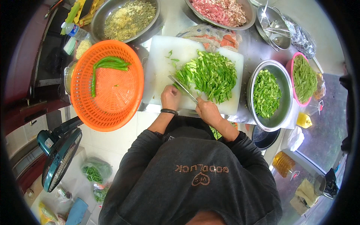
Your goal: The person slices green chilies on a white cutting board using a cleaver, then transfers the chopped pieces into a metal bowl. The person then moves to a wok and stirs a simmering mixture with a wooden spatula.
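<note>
On a white cutting board [160, 56] lies a broad heap of sliced green chili peppers [213, 76]. My right hand [208, 111] grips the handle of a kitchen knife [184, 89], its blade slanting up and left along the near-left edge of the heap. Just left of the blade, my left hand [170, 97] is curled on the board over a piece of green pepper [175, 86], mostly hidden by the fingers. To the left, an orange plastic colander [112, 95] holds a few whole green chili peppers [111, 63].
A steel bowl of sliced peppers [267, 94] and a pink basin of green strips [303, 78] stand right. Bowls of minced meat [219, 9] and seasoning mix [126, 19] sit behind, with a cloth [208, 35] against the board. A fan [62, 157] stands lower left.
</note>
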### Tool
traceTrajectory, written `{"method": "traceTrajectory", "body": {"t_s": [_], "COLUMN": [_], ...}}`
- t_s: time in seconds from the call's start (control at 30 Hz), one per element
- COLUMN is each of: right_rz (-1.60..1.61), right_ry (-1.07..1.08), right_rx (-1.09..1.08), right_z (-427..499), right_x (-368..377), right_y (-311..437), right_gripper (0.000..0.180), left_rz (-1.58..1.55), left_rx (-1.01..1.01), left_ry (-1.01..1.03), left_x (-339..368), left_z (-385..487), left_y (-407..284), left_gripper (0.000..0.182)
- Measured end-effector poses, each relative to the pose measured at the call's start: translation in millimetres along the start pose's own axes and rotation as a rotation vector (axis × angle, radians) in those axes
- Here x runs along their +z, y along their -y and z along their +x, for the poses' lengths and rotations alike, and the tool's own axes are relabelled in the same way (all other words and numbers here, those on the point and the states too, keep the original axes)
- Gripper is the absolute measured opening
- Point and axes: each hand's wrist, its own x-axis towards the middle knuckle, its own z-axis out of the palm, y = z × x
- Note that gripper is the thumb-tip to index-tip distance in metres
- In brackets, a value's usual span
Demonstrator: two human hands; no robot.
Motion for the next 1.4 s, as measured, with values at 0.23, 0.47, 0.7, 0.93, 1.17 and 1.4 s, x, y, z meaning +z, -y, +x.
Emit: {"method": "traceTrajectory", "body": {"t_s": [0.23,0.47,0.7,0.93,1.17,1.4], "right_rz": [0.065,0.065,0.101,0.154,0.278,0.283], "right_ry": [-0.005,0.038,0.085,-0.023,0.005,-0.188], "right_rx": [0.035,0.047,0.099,0.103,0.119,0.289], "right_z": [-2.1,19.1,-0.5,24.7,25.0,27.4], "right_x": [2.6,14.6,7.5,23.5,30.1,39.4], "right_y": [7.0,7.0,8.8,11.6,12.1,-11.1], "right_gripper": [0.021,0.015,0.017,0.021,0.022,0.025], "left_rz": [-0.063,-0.01,-0.003,-0.014,-0.307,0.489], "left_rx": [-0.06,-0.051,-0.044,-0.032,-0.192,0.199], "left_ry": [0.036,0.039,0.047,0.071,0.082,-0.063], "left_x": [-0.5,-0.5,-1.7,0.3,-58.2,-218.7], "left_z": [-0.4,2.2,3.6,6.0,26.6,137.4], "left_y": [2.4,1.3,3.3,6.9,-37.1,12.4], "left_gripper": [0.01,0.006,0.008,0.009,0.007,0.022]}}
